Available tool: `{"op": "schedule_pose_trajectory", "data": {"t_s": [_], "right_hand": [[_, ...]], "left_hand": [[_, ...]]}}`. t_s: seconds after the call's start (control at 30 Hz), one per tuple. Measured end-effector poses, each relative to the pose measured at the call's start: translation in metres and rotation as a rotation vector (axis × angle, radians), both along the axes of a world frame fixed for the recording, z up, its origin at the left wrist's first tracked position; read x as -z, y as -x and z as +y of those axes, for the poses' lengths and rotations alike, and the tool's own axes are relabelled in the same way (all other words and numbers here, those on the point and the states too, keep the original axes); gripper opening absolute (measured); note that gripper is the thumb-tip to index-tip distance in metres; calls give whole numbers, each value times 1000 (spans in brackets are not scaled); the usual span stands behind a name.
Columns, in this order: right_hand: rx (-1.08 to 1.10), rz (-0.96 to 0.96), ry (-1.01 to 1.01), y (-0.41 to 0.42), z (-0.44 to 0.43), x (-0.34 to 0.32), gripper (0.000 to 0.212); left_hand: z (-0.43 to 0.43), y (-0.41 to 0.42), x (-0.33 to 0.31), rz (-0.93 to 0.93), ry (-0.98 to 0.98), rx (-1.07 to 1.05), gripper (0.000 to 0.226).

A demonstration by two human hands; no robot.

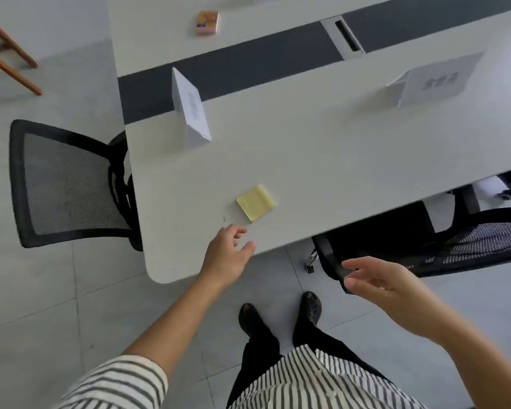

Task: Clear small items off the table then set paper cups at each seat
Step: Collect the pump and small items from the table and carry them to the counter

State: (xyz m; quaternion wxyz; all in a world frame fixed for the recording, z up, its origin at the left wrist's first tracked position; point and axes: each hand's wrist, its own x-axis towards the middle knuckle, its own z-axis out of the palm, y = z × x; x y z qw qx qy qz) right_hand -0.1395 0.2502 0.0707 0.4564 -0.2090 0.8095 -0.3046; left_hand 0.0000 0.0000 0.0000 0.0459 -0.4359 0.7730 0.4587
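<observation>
- The left hand [227, 255], lower centre of the frame, holds nothing. Its fingers are loosely curled and apart over the near table edge, just short of the yellow sticky-note pad [255, 206].
- The right hand [378, 278], lower right, is also empty, with relaxed, spread fingers beside a black mesh chair [469, 246].
- The pad lies flat on the white table [322, 149], mid-frame.
- 1 white tent card [191, 113] stands left of centre, and a 2nd tent card [434, 81] stands upper right.
- A small pink-and-orange box [207, 22] lies at the top.
</observation>
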Motion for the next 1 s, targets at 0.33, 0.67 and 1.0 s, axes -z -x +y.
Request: {"op": "schedule_pose_trajectory", "data": {"t_s": [0.33, 0.67, 1.0], "right_hand": [[162, -68, -85, 4, 46, 4, 34], [234, -61, -145, -13, 67, 8, 30], [424, 26, -47, -72, 73, -17, 27]], "left_hand": [[-54, 105, 94, -315, 391, 384, 73], [-45, 113, 93, -315, 562, 521, 76], [-3, 99, 7, 235, -368, -50, 40]]}}
